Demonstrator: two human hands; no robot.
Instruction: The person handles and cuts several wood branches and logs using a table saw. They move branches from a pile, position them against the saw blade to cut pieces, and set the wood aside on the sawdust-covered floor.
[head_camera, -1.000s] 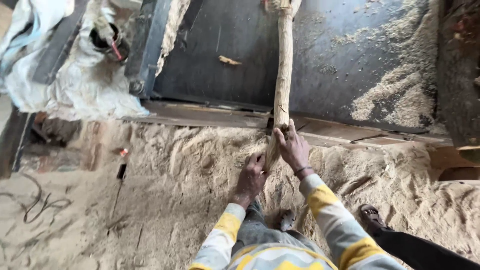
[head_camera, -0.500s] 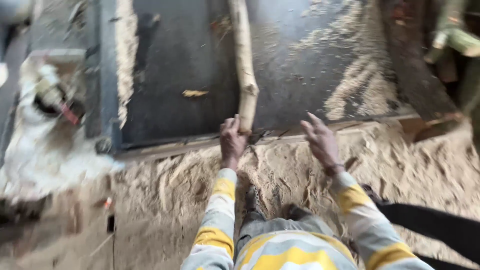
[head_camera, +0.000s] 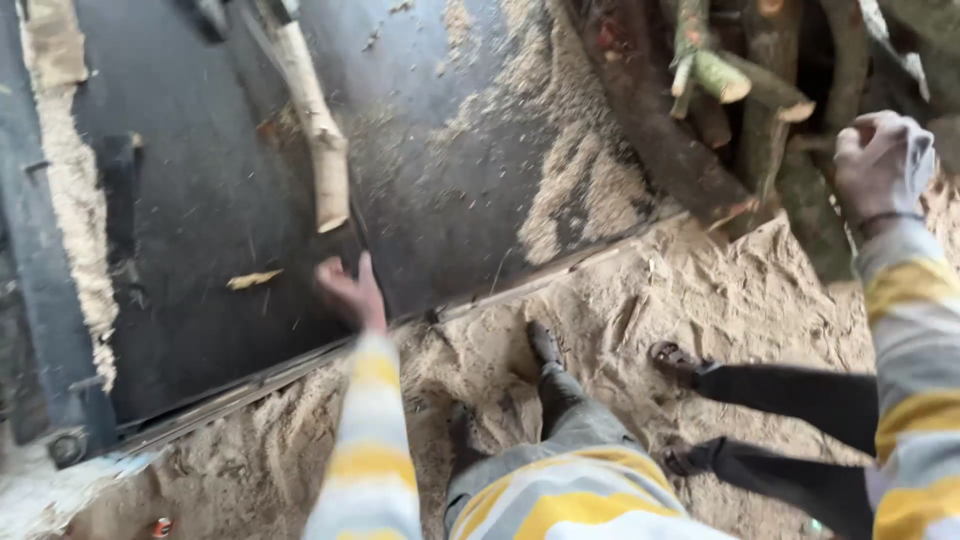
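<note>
The left hand (head_camera: 350, 290) hovers open and empty just below the pale log (head_camera: 315, 130) lying on the dark metal bed (head_camera: 200, 230), while the right hand (head_camera: 882, 160), loosely curled, reaches among stacked logs (head_camera: 745, 90).

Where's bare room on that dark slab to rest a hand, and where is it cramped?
The dark slab is open left of the pale log, apart from one wood chip, and between the log and the sawdust drift. The left hand hovers by its lower edge. The branch pile near the right hand is crowded.
</note>
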